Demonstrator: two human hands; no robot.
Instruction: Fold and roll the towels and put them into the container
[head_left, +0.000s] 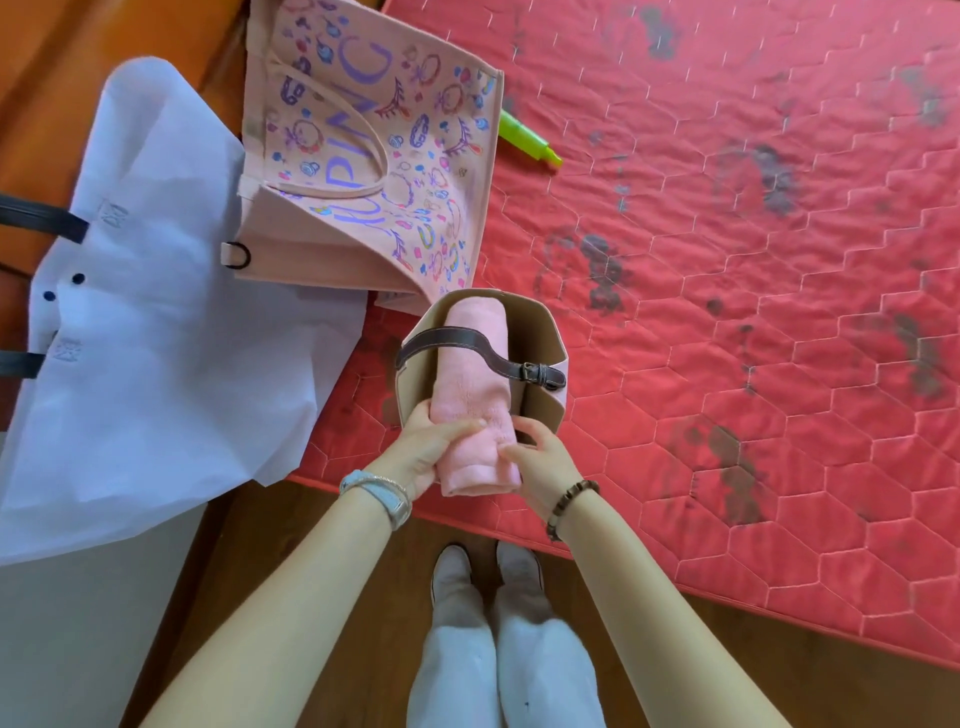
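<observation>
A rolled pink towel (475, 374) lies partly inside a beige bag-like container (545, 332) with a dark brown strap across its opening. The container rests on its side at the near edge of the red quilted mat. My left hand (423, 447) grips the towel's near end from the left, thumb over the top. My right hand (540, 457) holds the same end from the right, fingers curled on the fabric. The far end of the roll passes under the strap, deep in the container.
A pink printed tote bag (363, 156) lies behind the container. A large white bag (156, 312) with dark handles spreads out at the left. A green highlighter (530, 140) lies on the red mat (753, 260). Wooden floor and my feet show below.
</observation>
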